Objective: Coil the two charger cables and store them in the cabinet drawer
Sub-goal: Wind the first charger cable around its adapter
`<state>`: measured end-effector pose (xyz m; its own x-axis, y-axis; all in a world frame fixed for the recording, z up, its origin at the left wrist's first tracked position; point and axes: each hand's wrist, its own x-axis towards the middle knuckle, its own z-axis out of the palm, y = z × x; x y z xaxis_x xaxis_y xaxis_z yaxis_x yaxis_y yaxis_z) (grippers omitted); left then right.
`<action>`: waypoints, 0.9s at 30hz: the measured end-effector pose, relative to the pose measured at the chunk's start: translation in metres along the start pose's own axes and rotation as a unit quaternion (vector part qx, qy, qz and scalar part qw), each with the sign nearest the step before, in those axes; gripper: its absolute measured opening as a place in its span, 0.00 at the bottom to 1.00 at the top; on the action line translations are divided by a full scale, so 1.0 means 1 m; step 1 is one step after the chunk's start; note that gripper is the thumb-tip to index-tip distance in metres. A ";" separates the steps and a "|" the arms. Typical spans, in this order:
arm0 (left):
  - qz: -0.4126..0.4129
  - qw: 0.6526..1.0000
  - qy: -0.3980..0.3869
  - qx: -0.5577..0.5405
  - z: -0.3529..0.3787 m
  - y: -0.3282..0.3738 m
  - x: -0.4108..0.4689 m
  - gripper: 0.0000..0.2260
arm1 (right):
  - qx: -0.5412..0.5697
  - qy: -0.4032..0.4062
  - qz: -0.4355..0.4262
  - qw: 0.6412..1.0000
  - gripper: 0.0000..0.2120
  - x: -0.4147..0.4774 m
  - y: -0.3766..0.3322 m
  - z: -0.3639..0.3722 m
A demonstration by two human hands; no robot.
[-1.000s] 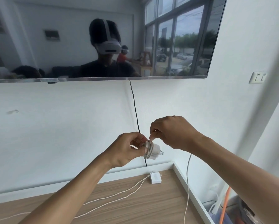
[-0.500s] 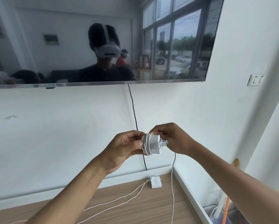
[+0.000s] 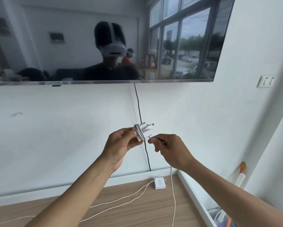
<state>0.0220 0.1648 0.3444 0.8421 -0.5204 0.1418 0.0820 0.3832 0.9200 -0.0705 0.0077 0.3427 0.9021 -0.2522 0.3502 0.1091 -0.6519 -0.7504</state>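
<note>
My left hand (image 3: 121, 143) grips a white charger adapter (image 3: 143, 131) at frame centre, several cable loops around it. My right hand (image 3: 168, 149) pinches that cable (image 3: 172, 194), trailing down. A second adapter (image 3: 160, 183) with its cable (image 3: 121, 199) lies on the wooden cabinet top (image 3: 145, 210), lower centre.

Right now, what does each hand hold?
Left hand: closed on the charger, cable partly wound.
Right hand: pinching the loose cable.

open air around both hands; tv (image 3: 104, 40) overhangs above.
</note>
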 end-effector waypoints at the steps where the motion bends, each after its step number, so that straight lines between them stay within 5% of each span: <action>1: -0.004 1.000 0.015 0.009 -0.002 -0.001 0.002 0.07 | -0.018 -0.005 -0.003 1.000 0.10 -0.003 -0.001 0.003; 9: 0.003 0.983 0.056 0.175 -0.004 -0.011 0.004 0.04 | -0.147 -0.094 0.006 0.985 0.11 -0.003 -0.015 -0.001; 18: -0.028 0.964 -0.054 0.260 -0.004 -0.011 -0.006 0.07 | -0.392 -0.122 -0.111 0.905 0.08 0.005 -0.042 -0.035; 27: -0.062 0.942 -0.196 0.266 0.003 0.007 -0.006 0.07 | -0.227 -0.128 -0.060 0.964 0.11 0.016 -0.041 -0.057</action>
<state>0.0156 0.1685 0.3511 0.5734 -0.8178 0.0485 -0.1989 -0.0815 0.9766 -0.0845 -0.0107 0.4107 0.9742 -0.0095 0.2255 0.0769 -0.9254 -0.3710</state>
